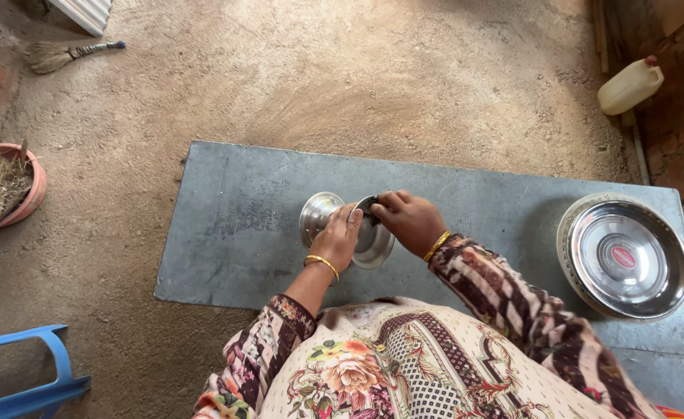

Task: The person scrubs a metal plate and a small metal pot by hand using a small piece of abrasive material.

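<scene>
A small shiny steel bowl (317, 214) stands on a grey metal sheet (233, 225) in front of me. My left hand (340, 235) grips its near rim, with a second steel piece (378, 247) showing just below the fingers. My right hand (410, 220) pinches a small dark object (368, 205) and presses it against the steel at the bowl's right side. Both wrists wear gold bangles, and patterned sleeves cover my arms.
A stack of wide steel plates (625, 257) rests at the sheet's right end. On the dirt floor lie a broom (61, 54) at the top left, a pink basin (7, 186) with dry straw, a blue plastic stool (20, 376) and a pale jug (630, 85) by the brick wall.
</scene>
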